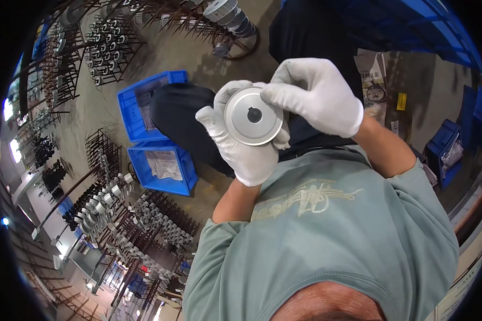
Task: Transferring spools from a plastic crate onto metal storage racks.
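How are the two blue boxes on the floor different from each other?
The upper blue box has a dark sheet lying inside it, while the lower blue box holds a crumpled pale plastic bag. The upper blue box is partly covered on its right by the person's dark trouser leg; the lower blue box shows almost whole. Both are blue plastic crates with open tops, sitting side by side on the concrete floor.

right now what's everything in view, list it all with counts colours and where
metal disc: one, silver, dark centre hole, held in both hands
crates: two, blue, on floor left of hands, papers inside
racks of metal parts: several, dark frames with silver pieces, upper left and lower left
more blue bins: at right edge, count unclear
left hand: white glove, under and behind the disc
right hand: white glove, fingers on the disc's upper rim
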The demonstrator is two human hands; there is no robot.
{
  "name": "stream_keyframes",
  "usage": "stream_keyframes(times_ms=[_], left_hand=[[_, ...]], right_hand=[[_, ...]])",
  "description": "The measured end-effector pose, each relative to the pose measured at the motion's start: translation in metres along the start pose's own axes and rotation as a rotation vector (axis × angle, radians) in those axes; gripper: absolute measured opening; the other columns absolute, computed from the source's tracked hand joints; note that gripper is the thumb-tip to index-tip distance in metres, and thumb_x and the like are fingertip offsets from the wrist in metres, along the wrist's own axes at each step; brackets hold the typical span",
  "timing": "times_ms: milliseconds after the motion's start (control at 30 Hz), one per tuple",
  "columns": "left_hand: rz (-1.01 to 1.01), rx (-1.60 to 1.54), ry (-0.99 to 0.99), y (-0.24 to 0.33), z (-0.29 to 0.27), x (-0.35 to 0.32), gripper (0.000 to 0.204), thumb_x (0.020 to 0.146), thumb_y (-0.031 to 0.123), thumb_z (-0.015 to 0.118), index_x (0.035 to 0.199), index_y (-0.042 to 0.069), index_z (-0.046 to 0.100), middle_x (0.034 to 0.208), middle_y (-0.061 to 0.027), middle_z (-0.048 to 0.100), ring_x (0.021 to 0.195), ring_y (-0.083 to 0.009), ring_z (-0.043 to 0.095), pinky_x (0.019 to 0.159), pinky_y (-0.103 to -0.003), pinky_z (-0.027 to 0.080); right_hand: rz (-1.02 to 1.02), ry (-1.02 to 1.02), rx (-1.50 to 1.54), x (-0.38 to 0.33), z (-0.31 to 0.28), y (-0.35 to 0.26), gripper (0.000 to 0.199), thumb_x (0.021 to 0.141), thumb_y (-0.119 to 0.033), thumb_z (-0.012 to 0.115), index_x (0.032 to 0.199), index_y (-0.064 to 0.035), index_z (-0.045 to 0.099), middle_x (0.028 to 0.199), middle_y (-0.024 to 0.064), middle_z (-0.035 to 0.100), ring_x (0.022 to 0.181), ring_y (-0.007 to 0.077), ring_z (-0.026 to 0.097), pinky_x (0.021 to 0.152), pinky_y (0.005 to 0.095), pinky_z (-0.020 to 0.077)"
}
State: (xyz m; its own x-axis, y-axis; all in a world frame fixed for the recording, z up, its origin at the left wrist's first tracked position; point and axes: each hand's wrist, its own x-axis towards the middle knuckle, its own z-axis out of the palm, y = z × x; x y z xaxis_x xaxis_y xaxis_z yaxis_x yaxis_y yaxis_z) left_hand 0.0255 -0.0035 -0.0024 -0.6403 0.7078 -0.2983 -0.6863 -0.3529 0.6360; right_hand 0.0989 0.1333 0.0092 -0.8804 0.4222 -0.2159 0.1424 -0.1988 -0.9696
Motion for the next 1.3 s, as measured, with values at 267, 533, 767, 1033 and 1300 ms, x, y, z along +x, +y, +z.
stream_keyframes(times_ms=[267, 533, 767, 1033, 1300], left_hand=[[-0.202, 0.145, 0.077, 0.006, 0.007, -0.005, 0.076, 0.096, 0.072, 0.023, 0.114, 0.005, 0.053, 0.076, -0.0141, 0.062, 0.040, -0.0136, 0.048, 0.031, -0.024, 0.037], [-0.302, 0.285, 0.059, 0.011, -0.004, 0.002, 0.075, 0.099, 0.067, 0.020, 0.110, 0.001, 0.054, 0.068, -0.0120, 0.061, 0.041, -0.0126, 0.049, 0.030, -0.023, 0.037], [-0.152, 0.073, -0.015, 0.011, -0.015, 0.004, 0.075, 0.098, 0.068, 0.023, 0.110, 0.001, 0.054, 0.068, -0.0139, 0.060, 0.041, -0.0158, 0.052, 0.029, -0.024, 0.040], [-0.051, -0.075, 0.219, 0.008, -0.006, 0.007, 0.077, 0.096, 0.071, 0.026, 0.109, 0.001, 0.054, 0.071, -0.0156, 0.060, 0.042, -0.0186, 0.054, 0.029, -0.025, 0.042], [-0.121, 0.032, -0.037, 0.007, -0.028, 0.004, 0.076, 0.096, 0.071, 0.027, 0.111, 0.001, 0.054, 0.076, -0.0152, 0.062, 0.042, -0.0181, 0.054, 0.029, -0.025, 0.040]], right_hand=[[0.195, -0.232, -0.394, 0.022, -0.015, -0.028, 0.034, 0.088, -0.021, 0.072, 0.064, 0.0005, 0.064, 0.055, 0.0019, 0.055, 0.049, 0.0083, 0.046, 0.047, 0.0231, 0.0415], [0.269, -0.314, -0.697, 0.029, -0.001, -0.033, 0.039, 0.087, -0.026, 0.072, 0.063, 0.0031, 0.065, 0.052, 0.0041, 0.056, 0.048, 0.0090, 0.048, 0.046, 0.0233, 0.0419], [0.118, -0.129, -0.282, 0.009, 0.000, -0.001, 0.023, 0.089, -0.017, 0.067, 0.084, 0.0048, 0.067, 0.069, 0.0070, 0.063, 0.061, 0.0109, 0.056, 0.058, 0.0241, 0.0480], [0.005, 0.023, -0.028, -0.014, 0.020, 0.021, 0.020, 0.089, -0.009, 0.063, 0.104, 0.0037, 0.064, 0.088, 0.0096, 0.066, 0.077, 0.0124, 0.060, 0.072, 0.0248, 0.0494], [0.079, -0.025, -0.172, 0.002, 0.005, 0.011, 0.015, 0.082, -0.012, 0.070, 0.087, 0.0019, 0.066, 0.076, 0.0043, 0.063, 0.064, 0.0129, 0.058, 0.060, 0.0257, 0.0488]])
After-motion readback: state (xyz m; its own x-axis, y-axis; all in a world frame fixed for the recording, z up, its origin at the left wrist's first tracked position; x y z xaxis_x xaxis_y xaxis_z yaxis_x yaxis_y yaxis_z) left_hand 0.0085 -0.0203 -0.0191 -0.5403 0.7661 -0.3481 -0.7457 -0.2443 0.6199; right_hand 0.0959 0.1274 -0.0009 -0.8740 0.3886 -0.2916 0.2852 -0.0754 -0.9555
